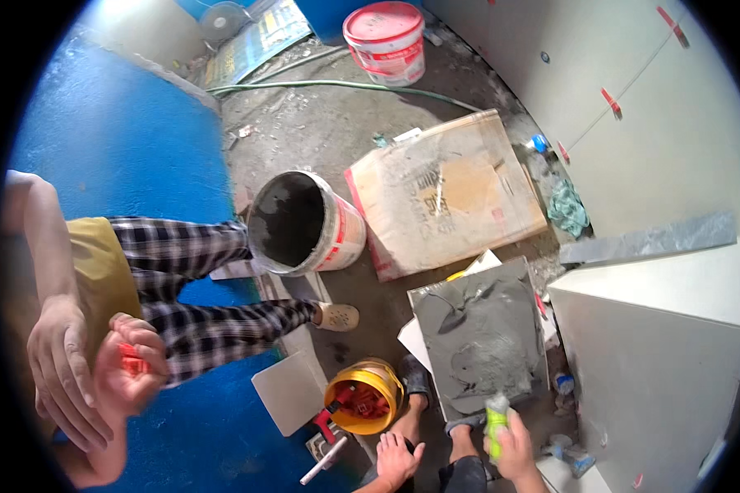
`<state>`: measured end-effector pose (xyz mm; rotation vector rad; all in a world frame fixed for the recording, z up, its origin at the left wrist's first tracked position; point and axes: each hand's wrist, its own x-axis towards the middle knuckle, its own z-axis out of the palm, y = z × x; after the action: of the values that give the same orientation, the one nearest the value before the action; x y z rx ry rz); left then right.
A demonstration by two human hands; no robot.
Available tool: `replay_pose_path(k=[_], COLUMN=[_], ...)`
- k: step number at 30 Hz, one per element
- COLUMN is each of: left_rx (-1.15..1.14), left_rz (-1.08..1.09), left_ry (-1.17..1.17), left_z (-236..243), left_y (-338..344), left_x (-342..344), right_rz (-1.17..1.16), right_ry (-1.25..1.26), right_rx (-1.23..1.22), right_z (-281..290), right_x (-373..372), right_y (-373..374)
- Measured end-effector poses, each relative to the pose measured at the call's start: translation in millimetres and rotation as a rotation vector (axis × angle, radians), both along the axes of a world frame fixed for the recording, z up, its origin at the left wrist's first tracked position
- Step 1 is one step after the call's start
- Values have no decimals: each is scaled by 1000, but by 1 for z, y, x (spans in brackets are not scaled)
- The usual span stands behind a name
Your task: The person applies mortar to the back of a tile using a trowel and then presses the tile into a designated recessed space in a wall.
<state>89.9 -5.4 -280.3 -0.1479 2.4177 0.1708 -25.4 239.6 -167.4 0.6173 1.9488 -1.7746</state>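
Observation:
My right hand (514, 452) grips the lime-green handle of a trowel (496, 423) at the near edge of a square tile. Wet grey mortar (489, 329) covers most of that tile, thicker and ridged in the middle. The trowel's blade blends into the mortar and is hard to make out. Fingers spread, my left hand (396, 462) rests on my leg and holds nothing. Just beyond it stands a yellow bucket (399, 380) with red plastic pieces (362, 401) inside. A red-handled tool (324, 425) leans at the bucket's left side.
At left, a co-worker's hand (131, 361) holds red pieces. A large mortar bucket (347, 238) stands beside flattened cardboard (469, 214). Farther off are a lidded bucket (386, 49) and a green hose (337, 84). Large panels (658, 361) lean at right; a loose tile (289, 394) lies left.

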Motion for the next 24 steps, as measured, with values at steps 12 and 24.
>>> replay_pose_path(k=[12, 24], left_rx=[307, 574], left_rz=[140, 336], left_ry=[-6, 486], left_z=[10, -53], left_y=[-12, -41], left_x=[-28, -193], right_rz=[443, -1217], right_ry=[808, -541], right_rx=[859, 168], right_z=[-123, -153], right_x=[-306, 88], right_y=[-235, 58])
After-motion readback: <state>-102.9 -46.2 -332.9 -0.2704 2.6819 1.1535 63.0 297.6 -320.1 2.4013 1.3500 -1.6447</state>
